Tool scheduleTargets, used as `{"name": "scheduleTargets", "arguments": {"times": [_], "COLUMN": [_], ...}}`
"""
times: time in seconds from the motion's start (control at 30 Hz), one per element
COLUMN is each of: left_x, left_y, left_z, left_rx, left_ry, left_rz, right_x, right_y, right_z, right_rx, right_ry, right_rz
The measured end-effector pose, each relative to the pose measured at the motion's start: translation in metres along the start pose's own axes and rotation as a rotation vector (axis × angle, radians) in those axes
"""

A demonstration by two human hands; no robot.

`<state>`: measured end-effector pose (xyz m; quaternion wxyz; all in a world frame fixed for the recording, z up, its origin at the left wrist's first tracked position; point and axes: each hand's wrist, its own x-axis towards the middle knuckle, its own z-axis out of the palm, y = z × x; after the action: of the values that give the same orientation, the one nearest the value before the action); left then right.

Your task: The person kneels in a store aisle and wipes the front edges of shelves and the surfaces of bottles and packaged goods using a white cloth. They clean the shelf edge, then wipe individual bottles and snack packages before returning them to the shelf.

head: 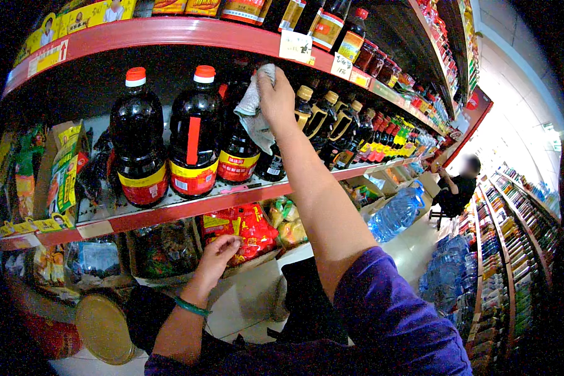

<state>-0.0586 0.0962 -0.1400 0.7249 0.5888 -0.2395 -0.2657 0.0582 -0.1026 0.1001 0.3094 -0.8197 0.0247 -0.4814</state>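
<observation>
My right hand (278,101) grips a pale grey cloth (254,113), which hangs down in front of a dark bottle on the middle shelf. The cloth hides most of that bottle's upper part, so I cannot tell how firmly it touches it. Left of it stand two large dark sauce bottles with red-and-white caps, one sauce bottle (137,136) at the left and another sauce bottle (195,136) nearer the cloth. A shorter bottle with a red-and-yellow label (237,164) stands beside them. Lower down, my left hand (220,256) is empty, its fingers loosely bent, before red plastic packets (244,230).
Handled bottles with gold caps (330,101) line the shelf to the right. Price tags hang from the red upper shelf edge (169,33). A round stool seat (104,329) is at lower left. Large blue water jugs (397,211) and a seated person (456,188) are along the aisle.
</observation>
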Motion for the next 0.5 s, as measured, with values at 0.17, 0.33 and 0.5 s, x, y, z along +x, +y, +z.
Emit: {"name": "scheduleTargets", "arguments": {"times": [0.17,0.33,0.5], "left_x": [-0.001,-0.003,-0.002], "left_y": [0.007,0.005,0.008], "left_z": [0.004,0.008,0.007], "left_rx": [0.014,-0.020,-0.050], "left_ry": [-0.015,-0.041,-0.076], "left_rz": [-0.021,-0.069,-0.046], "right_x": [-0.013,-0.030,-0.073], "right_y": [0.003,0.022,0.034], "right_z": [-0.002,0.001,0.005], "right_rx": [0.122,0.191,0.056], "right_ry": [0.046,0.048,0.145], "right_rz": [0.076,-0.012,-0.082]}}
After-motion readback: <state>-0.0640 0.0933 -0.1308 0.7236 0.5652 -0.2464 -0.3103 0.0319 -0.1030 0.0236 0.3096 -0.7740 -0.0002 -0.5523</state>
